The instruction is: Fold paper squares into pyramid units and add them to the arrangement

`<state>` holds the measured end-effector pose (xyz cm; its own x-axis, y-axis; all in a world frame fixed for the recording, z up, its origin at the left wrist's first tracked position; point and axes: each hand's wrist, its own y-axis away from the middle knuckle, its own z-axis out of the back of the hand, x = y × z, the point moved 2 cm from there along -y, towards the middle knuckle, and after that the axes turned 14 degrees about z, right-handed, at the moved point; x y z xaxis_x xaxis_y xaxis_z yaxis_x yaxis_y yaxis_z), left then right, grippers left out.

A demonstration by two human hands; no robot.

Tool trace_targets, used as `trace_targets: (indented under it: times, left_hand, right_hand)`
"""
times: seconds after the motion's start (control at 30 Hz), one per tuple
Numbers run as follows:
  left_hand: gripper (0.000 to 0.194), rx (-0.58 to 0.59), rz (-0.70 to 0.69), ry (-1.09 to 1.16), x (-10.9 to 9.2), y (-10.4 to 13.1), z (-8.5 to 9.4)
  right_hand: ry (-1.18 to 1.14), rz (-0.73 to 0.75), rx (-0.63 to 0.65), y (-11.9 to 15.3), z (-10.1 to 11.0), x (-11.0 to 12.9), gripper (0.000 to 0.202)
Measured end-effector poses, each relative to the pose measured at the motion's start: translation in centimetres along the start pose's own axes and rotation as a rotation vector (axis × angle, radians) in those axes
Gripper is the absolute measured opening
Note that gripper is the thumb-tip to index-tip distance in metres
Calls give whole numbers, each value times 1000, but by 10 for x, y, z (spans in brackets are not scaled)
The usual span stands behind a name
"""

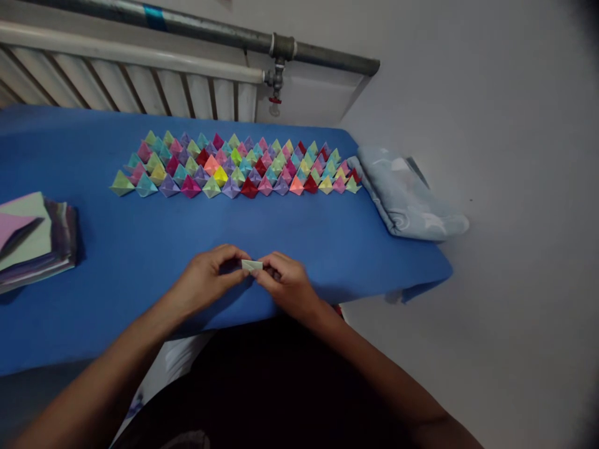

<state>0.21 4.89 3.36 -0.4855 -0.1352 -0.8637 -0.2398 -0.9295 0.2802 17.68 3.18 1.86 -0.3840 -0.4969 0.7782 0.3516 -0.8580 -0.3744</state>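
A small pale green piece of folded paper (pixel 251 265) is pinched between my two hands, close to the front edge of the table. My left hand (pixel 209 274) grips its left end with thumb and forefinger. On the other side, my right hand (pixel 286 279) holds the right end, its fingers curled. Beyond them, several rows of folded paper boats (pixel 231 188) in green, blue, purple, pink and red stand upright on the blue cloth. A thick stack of coloured paper sheets (pixel 35 243) lies at the left, with a loose pink sheet (pixel 13 227) on top.
The blue cloth (pixel 140 262) covers the table up to the wall. A folded grey-blue fabric (pixel 407 193) with white patterns rests at the right end. Behind the table run a white radiator (pixel 140 81), a metal pipe (pixel 215 34) and a valve with a red handle (pixel 275 100).
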Motion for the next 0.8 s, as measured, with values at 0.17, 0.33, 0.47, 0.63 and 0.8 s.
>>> trace_targets:
  times: [0.17,0.33,0.47,0.63,0.8]
  left_hand:
    - [15,-93,-421,-497,3,-4,2]
    - [19,-319,-663,-613,17,-6,-9]
    - [22,-475,-749,-763,20,-3,-18]
    - [19,-389,-706,-806,21,8,-20]
    - [18,-411,-672,-783,29,21,-21]
  right_hand:
    - [339,337,76,-2,2,-3,13]
    - [582,500,150,-4,-2,-11,20]
    - [722,544,240,-4,-7,-17,22]
    - [713,504,370,3,-9,-18,22]
    - [593,441,426,10,-2,-15,23]
